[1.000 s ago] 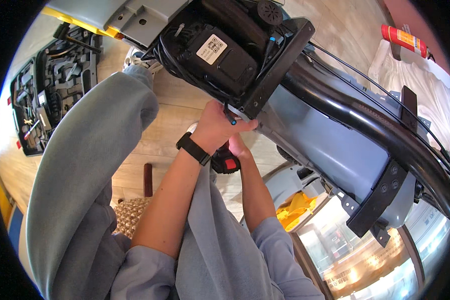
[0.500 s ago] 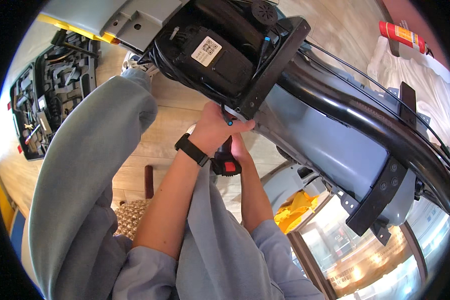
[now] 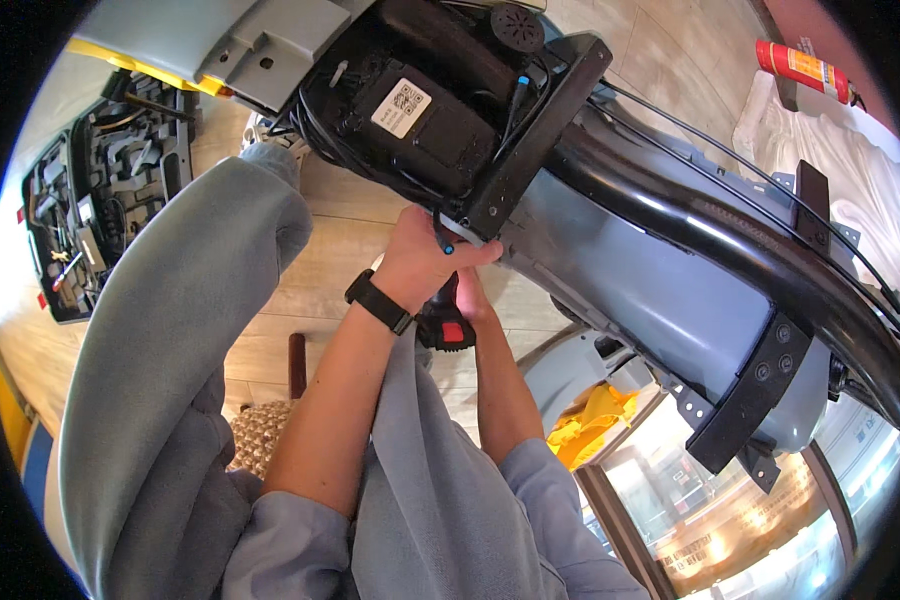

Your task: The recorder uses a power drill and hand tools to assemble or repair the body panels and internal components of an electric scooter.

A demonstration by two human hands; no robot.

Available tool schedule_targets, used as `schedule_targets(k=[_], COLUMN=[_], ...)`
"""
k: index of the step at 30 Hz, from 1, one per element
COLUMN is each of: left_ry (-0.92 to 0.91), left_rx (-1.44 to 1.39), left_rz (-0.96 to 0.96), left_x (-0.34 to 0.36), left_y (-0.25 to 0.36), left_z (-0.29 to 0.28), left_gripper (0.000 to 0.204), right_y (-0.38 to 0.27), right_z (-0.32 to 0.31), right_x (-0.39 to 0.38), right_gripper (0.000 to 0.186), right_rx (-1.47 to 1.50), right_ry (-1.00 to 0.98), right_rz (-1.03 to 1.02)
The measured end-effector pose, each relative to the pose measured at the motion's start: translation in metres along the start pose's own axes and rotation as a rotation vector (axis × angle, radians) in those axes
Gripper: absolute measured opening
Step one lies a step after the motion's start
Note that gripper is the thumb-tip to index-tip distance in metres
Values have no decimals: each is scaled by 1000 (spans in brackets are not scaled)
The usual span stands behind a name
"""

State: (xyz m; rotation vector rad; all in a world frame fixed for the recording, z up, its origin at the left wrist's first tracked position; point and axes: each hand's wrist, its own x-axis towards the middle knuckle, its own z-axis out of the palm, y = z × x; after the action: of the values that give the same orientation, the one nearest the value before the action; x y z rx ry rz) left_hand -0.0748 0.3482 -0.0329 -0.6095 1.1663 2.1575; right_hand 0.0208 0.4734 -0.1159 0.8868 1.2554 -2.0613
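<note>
My left hand [image 3: 418,262], with a black watch on its wrist, is at the lower edge of a grey-and-black vehicle body [image 3: 660,250]. Its thumb stretches along that edge beside a hanging cable with a blue tip [image 3: 448,248]. The other fingers curl out of sight, and what they grip is hidden. Just behind it, my right hand [image 3: 473,298] is closed round the grip of a black cordless drill [image 3: 445,328] with a red patch on its base. The drill's front end is hidden by my left hand and the body.
An open black tool case [image 3: 110,190] lies on the floor at the left. A black box with a white label [image 3: 402,108] sits in the frame above my hands. At the far right are a red fire extinguisher [image 3: 802,68], white cloth [image 3: 820,150] and a yellow cloth [image 3: 592,425] lower down.
The whole view has shifted slightly, so body and hands appear a little further left. Both hands keep the same hold and place at the body's edge.
</note>
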Motion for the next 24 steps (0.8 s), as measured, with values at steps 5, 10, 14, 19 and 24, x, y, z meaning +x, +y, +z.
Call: schedule_targets(k=[5, 10, 14, 19, 24], left_ry=[-32, -1, -85, -83, -70], left_rx=[-24, 104, 31, -83, -463], left_rz=[-31, -101, -158, -139, -181], left_x=[-1, -2, -1, 0, -2], left_y=[6, 0, -2, -13, -18], left_z=[2, 3, -1, 0, 11], left_gripper=[41, 27, 24, 32, 46], right_y=[8, 13, 18, 25, 33], right_z=[-13, -20, -30, -29, -31], right_x=[3, -9, -26, -49, -62], right_gripper=[37, 29, 24, 21, 19], right_rx=[-5, 112, -63, -133, -40], right_ry=[-1, -11, 4, 155, 199], right_rz=[-13, 94, 144, 224, 207])
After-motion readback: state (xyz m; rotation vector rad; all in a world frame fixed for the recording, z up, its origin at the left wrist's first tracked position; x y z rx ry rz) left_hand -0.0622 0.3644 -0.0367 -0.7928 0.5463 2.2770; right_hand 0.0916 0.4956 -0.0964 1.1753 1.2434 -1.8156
